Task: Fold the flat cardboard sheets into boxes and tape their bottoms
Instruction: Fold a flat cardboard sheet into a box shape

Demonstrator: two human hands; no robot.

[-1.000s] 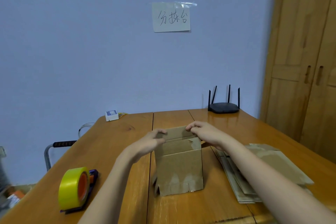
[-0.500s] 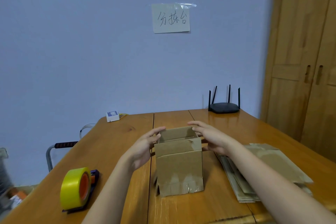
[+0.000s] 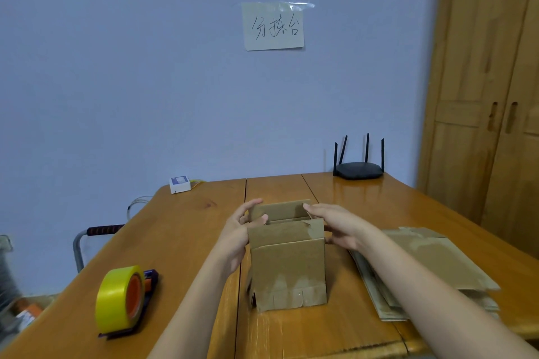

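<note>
Pale blue wall (image 3: 116,67) fills the upper frame, bearing a taped paper sign (image 3: 273,27) with handwritten characters above centre, while a wooden wardrobe (image 3: 484,96) runs down the right edge. Below, a glossy wooden table (image 3: 175,242) spans the lower half. At lower centre a partly formed cardboard box (image 3: 288,265) stands upright on the table, its top flaps raised and its torn lower edge resting on the wood. A person's left hand (image 3: 237,233) lies flat against the box's left side, fingers straight, with the thumb resting on the near flap's top corner. The right hand (image 3: 339,226) sits at the box's right side, fingers extended and relaxed toward the far flap; whether it actually touches the cardboard cannot be told. Just right of the box, under the right forearm, lies a stack of flat cardboard sheets (image 3: 431,268). At lower left a yellow tape roll (image 3: 116,299) sits in its dispenser, well apart from the box. A black router (image 3: 358,169) with upright antennas stands at the table's far edge, right of centre, and a small white device (image 3: 180,184) rests at the far left corner. A metal chair frame (image 3: 87,239) shows beyond the table's left edge.
</note>
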